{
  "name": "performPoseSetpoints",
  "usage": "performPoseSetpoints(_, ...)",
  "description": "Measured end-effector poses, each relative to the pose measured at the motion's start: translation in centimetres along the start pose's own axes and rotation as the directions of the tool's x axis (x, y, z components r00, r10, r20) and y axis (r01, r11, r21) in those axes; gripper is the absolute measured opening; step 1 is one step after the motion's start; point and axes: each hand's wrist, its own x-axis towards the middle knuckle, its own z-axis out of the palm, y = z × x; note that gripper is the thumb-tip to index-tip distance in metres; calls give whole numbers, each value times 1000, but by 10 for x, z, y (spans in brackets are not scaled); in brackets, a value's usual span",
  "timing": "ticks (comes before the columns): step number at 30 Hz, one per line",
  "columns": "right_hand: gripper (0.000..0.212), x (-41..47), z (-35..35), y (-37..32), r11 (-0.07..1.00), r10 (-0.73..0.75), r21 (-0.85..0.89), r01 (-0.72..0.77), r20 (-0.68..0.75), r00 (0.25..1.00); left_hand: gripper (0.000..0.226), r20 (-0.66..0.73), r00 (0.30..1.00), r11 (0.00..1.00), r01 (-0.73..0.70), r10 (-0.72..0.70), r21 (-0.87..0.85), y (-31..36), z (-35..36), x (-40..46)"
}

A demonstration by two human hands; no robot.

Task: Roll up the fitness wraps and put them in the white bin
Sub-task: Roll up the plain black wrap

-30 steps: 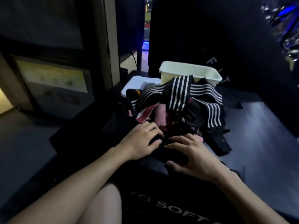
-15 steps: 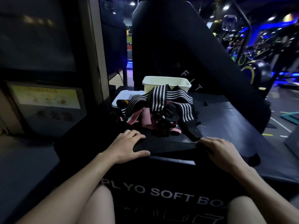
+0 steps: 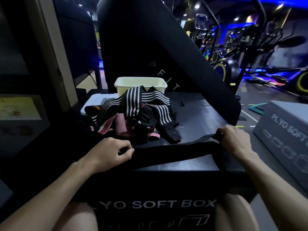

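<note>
**Black wrap stretched flat for rolling**

Across the lower middle of the frame, a black wrap (image 3: 175,151) is held taut between both hands: the left hand (image 3: 110,151) pinches one end, the right hand (image 3: 235,140) grips the other, likely to straighten it before rolling. Above, at centre, the tangled pile of wraps (image 3: 133,115) waits just before the white bin (image 3: 140,85), close for dropping rolls in.

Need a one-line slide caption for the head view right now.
Both hands, left and right, stretch a black wrap across the plyo soft box, striped wraps piled before the white bin.
</note>
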Motion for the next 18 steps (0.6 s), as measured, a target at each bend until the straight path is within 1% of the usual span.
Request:
performPoseSetpoints(2, 19, 17, 4, 7, 986, 89, 137, -91, 19, 996, 42, -99, 993, 998, -62, 59, -23, 11, 6, 18)
performPoseSetpoints(4, 33, 34, 9, 10, 936, 128, 324, -138, 52, 990, 42, -164, 982, 985, -115, 93, -129, 26, 12, 39)
performPoseSetpoints(6, 39, 50, 15, 11, 828, 130, 538, -157, 88, 988, 41, -189, 973, 952, -181, 136, -245, 44, 16, 61)
performPoseSetpoints(8, 41, 66, 20, 11, 735, 119, 661, -154, 98, 988, 35, -173, 966, 910, -242, 193, -336, 64, 21, 82)
performPoseSetpoints(11, 41, 90, 24, 7, 686, 64, 717, -124, 110, 992, 23, -78, 959, 856, -278, 272, -435, 90, 28, 109)
performPoseSetpoints(13, 40, 111, 29, 6, 610, 12, 787, -90, 104, 995, 21, -27, 946, 821, -294, 322, -489, 102, 32, 126)
performPoseSetpoints(15, 46, 135, 33, 5, 562, -37, 826, -47, 82, 996, 18, 7, 931, 781, -301, 364, -547, 113, 35, 143)
performPoseSetpoints(17, 54, 155, 35, 1, 558, -73, 828, -63, 125, 989, 18, 55, 912, 744, -296, 407, -599, 124, 41, 158)
performPoseSetpoints(18, 58, 160, 35, -1, 584, -96, 806, -97, 186, 978, 19, 92, 901, 732, -281, 424, -620, 129, 45, 164)
